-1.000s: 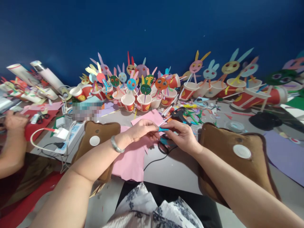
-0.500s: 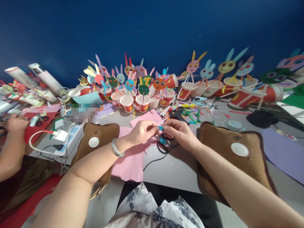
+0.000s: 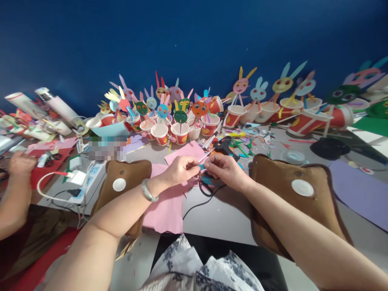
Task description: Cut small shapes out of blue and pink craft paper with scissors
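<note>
Between the fingertips of both hands is a small blue piece of paper (image 3: 202,166). My left hand (image 3: 181,170), with a bracelet on its wrist, pinches one side of it. My right hand (image 3: 228,170) pinches the other side, so most of the piece is hidden by fingers. Below the hands lie scissors with black handles (image 3: 206,189), partly covered, with blue scraps beside them. Pink paper (image 3: 166,202) spreads under my left hand and forearm. Just behind my right hand rests a black glue gun (image 3: 224,146).
Paper cups (image 3: 159,133) holding rabbit-faced paper figures (image 3: 163,111) line the back. Brown cushions (image 3: 279,194) flank my arms. Coloured scraps (image 3: 245,145) lie behind the right one. A power strip (image 3: 91,182) with cables stands left, near another person's hand (image 3: 21,163).
The view has shifted slightly, with the back-row cups moving left. Both hands still pinch the blue paper, and my fingers have changed position a little around it.
</note>
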Demonstrator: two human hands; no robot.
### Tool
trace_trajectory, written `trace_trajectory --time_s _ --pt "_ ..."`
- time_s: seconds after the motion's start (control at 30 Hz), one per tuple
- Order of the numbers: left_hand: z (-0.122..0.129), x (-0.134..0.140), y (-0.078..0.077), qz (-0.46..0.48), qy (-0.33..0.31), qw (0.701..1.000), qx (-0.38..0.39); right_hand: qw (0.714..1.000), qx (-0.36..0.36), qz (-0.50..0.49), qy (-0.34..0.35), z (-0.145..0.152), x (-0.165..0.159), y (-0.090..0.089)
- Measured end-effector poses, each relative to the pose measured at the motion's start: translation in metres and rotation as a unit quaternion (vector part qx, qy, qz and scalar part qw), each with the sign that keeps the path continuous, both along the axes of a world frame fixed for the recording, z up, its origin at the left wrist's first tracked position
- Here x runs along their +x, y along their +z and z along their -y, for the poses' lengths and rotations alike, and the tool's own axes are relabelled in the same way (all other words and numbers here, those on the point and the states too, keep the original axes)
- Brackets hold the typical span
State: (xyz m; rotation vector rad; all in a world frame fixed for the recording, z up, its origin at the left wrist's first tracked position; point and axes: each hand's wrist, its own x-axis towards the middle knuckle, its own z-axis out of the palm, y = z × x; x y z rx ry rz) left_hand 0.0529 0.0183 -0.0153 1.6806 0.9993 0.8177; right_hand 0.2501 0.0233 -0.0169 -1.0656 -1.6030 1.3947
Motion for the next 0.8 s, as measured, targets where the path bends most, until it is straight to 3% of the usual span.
trace_trajectory --time_s 0.13,0.37,0.63,0.8 --pt "-0.001 0.000 0.001 -0.008 -0.001 1.000 -0.018 1.000 0.009 0.026 0.002 0.000 0.000 0.001" --pt "-0.003 -0.004 0.007 0.017 -0.061 0.985 -0.159 1.000 -0.010 -0.009 0.016 0.001 0.000 0.000" --pt "0.000 0.002 0.013 0.092 0.023 0.987 -0.132 0.984 -0.105 -0.135 -0.051 -0.005 0.001 -0.005" --pt "0.001 0.005 0.012 0.114 0.048 0.981 -0.147 0.994 -0.056 -0.086 -0.030 -0.005 0.002 -0.008"
